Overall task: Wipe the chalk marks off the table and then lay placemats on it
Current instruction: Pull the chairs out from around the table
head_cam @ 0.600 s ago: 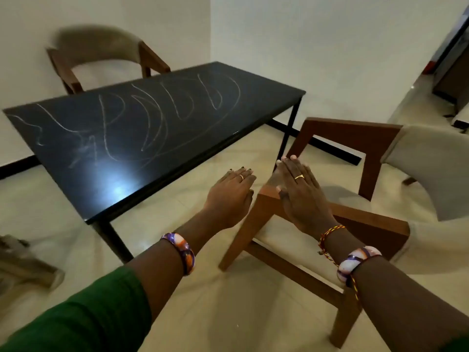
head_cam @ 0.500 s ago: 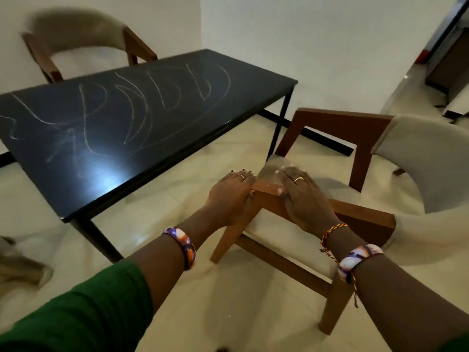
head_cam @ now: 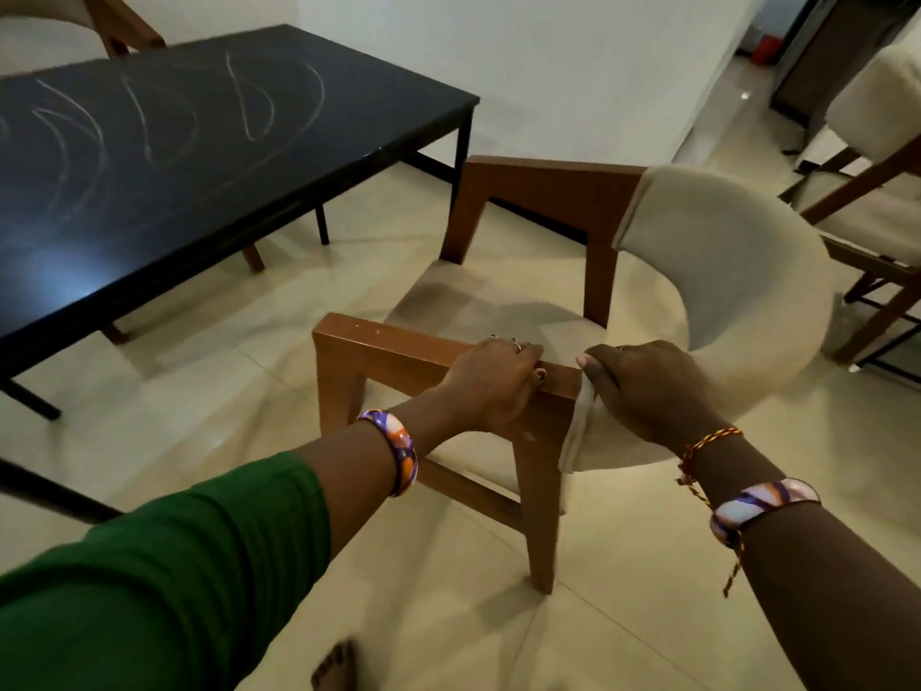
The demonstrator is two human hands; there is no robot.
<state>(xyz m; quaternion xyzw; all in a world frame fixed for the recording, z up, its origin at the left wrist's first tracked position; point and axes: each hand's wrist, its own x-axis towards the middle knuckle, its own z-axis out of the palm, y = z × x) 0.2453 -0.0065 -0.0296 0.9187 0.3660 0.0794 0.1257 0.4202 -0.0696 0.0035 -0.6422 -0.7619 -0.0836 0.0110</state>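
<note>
While both hands grip the chair (head_cam: 498, 271) at lower centre, left hand (head_cam: 491, 384) fingers curled over its armrest (head_cam: 388, 341), right hand (head_cam: 648, 386) clamped on its backrest (head_cam: 722, 271), the chalked table (head_cam: 199, 142) lies upper left, nearer the left hand.

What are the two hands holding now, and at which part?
Both grip the wooden armchair with cream upholstery: left hand on its near wooden armrest, right hand on the cream backrest's near end.

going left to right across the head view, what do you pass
black table with chalk marks → left hand gripping the wooden chair arm → right hand gripping the cream chair back → second chair at the right edge
</note>
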